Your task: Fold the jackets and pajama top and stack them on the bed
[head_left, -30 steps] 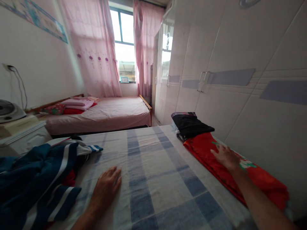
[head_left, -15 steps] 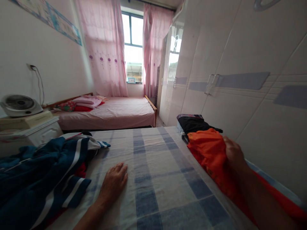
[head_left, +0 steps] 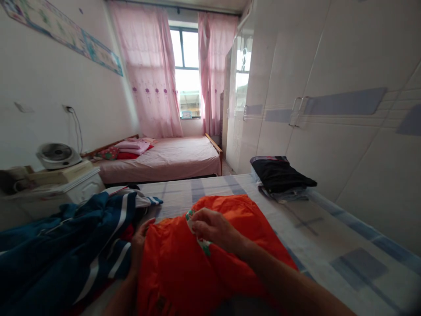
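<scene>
My right hand (head_left: 213,228) pinches a patterned edge of the orange garment (head_left: 204,259), lifting it for a grip. My left hand (head_left: 140,243) grasps its left side, fingers mostly hidden. The garment lies bunched on the checked bed (head_left: 329,245), beside a navy striped jacket (head_left: 66,245); folded dark clothes (head_left: 279,175) sit beyond.

- Daylight enters through the window (head_left: 187,72) at the far end, blown out to white.
- The pink curtains (head_left: 154,74) glow, tinting the room.
- The glossy wardrobe (head_left: 329,87) reflects the window softly.
- The near foreground is dimmer; the orange cloth (head_left: 237,219) stays vivid.
- Wide-angle bending curves walls at the edges.
- The lower corners look soft and slightly blurred.
</scene>
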A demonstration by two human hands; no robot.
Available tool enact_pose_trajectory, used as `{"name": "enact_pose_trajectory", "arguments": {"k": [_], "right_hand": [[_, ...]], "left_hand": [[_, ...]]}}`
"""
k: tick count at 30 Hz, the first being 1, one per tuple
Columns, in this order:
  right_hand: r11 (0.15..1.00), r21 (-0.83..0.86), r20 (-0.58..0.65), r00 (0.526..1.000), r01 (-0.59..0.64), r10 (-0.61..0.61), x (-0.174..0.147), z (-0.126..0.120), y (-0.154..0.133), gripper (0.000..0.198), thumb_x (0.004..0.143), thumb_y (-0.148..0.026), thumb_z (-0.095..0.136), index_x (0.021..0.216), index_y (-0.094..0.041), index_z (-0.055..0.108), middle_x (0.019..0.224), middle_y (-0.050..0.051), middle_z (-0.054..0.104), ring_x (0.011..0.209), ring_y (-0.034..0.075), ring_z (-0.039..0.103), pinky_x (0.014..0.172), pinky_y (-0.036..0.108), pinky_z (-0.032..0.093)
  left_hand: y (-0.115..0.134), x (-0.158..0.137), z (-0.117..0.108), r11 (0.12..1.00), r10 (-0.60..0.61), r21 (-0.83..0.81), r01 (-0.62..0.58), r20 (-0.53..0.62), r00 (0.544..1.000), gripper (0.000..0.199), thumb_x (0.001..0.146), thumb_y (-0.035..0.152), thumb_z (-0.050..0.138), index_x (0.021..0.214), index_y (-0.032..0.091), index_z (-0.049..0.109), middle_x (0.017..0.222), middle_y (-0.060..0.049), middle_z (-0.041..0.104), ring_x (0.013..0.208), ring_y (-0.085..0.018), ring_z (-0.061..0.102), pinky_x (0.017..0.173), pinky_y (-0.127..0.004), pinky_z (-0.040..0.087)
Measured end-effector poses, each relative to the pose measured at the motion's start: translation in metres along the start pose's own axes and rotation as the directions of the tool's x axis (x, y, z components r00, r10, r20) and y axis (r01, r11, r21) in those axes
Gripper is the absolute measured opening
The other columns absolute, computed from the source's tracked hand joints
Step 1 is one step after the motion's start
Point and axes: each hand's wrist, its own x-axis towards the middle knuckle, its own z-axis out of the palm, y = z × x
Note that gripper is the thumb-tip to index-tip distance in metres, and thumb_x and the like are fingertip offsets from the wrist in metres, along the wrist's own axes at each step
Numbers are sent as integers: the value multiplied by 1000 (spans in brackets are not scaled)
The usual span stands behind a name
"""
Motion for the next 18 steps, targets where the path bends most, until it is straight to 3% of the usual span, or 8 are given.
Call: {"name": "enact_pose_trajectory", "arguments": {"k": [2,4,5,7,9,12,15,18], "right_hand": [[999,-36,-109,994,-30,26,-11,-25,20,19,80,-35,54,87,-19,61,73,-1,61,63,11,56,55,23,43],[992,-92,-330,943,-86,52,-22,-69,40,24,78,-37,54,90,-18,62,76,1,64,67,14,59,56,24,45],[981,-97,-474,875,-166,101,-28,-94,51,28,75,-39,54,90,-18,63,76,2,66,68,15,61,57,24,46],[962,-91,-613,775,-259,151,-42,-141,75,31,73,-39,52,93,-16,61,83,6,67,71,16,62,58,25,46],[932,-67,-717,667,-355,202,-60,-177,100,31,71,-36,49,91,-15,59,82,9,66,69,18,63,54,26,46],[887,-35,-802,543,-461,250,-86,-203,134,28,68,-33,44,86,-15,56,78,11,66,65,19,64,50,27,46],[855,-67,-819,518,-515,248,-98,-208,155,30,68,-34,42,87,-15,56,80,11,67,65,19,64,51,27,48],[808,-166,-806,550,-565,219,-97,-206,163,30,68,-35,43,86,-18,60,76,7,68,64,18,63,56,28,46]], "left_hand": [[3,6,-11,998,-52,-36,50,-35,998,42,84,30,28,109,10,55,94,-12,70,79,-22,69,67,-33,56],[18,9,-18,996,-57,-70,52,-71,996,40,85,32,30,108,11,56,101,-12,68,89,-21,67,77,-33,54],[31,9,-19,998,1,-55,-5,-72,997,39,86,33,32,109,13,56,107,-11,66,97,-21,64,85,-34,51],[62,5,-17,975,214,58,-213,-6,977,38,85,38,40,112,17,57,120,-9,61,113,-23,54,100,-38,40],[92,-2,-7,889,377,210,-407,168,911,44,81,44,51,117,19,56,126,-10,56,120,-26,48,104,-42,33],[113,-12,16,838,292,357,-413,345,892,42,75,42,59,110,17,59,112,-13,62,104,-27,57,88,-38,43],[113,-5,28,838,207,411,-358,368,906,14,81,27,50,80,19,62,79,-7,66,76,-23,63,68,-31,45],[122,21,7,855,216,403,-326,293,931,19,85,26,43,74,20,56,66,-2,60,67,-19,60,63,-28,42]]}}
